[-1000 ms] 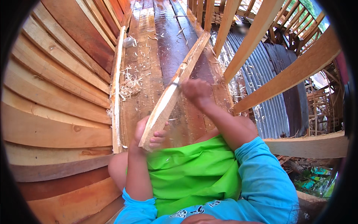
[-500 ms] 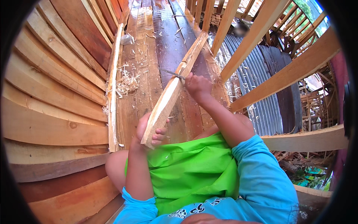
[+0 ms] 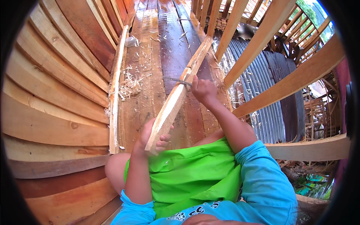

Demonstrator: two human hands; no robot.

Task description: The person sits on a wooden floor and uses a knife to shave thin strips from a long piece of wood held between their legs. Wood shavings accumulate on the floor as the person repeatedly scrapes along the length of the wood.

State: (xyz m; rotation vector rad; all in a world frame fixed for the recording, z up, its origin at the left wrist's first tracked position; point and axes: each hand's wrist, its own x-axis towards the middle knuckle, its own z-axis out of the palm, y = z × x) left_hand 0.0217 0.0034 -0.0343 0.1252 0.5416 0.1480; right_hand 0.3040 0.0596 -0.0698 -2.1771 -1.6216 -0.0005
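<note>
A long pale wooden strip (image 3: 175, 100) slants away from me, its near end by my lap and its far end against the railing on the right. My left hand (image 3: 159, 138) is wrapped round the near end, fingers curling over from below. Farther up, my right hand (image 3: 204, 90) is closed on a knife (image 3: 176, 80), its handle mostly hidden in the fist. The thin blade lies across the strip and points left. Beneath the blade the strip shows a freshly cut white face, with a notch just beyond it.
Curled wood shavings (image 3: 130, 85) are heaped on the plank floor (image 3: 148, 62). A second strip (image 3: 115, 97) lies along the left plank wall (image 3: 56, 123), with a clear cup (image 3: 130, 41) near its far end. Wooden railing slats (image 3: 258, 41) stand at right, above corrugated metal sheets (image 3: 258, 86).
The whole view has shifted slightly. The knife blade lies a little flatter across the strip, and my right hand is slightly farther right. My left hand keeps its grip on the near end.
</note>
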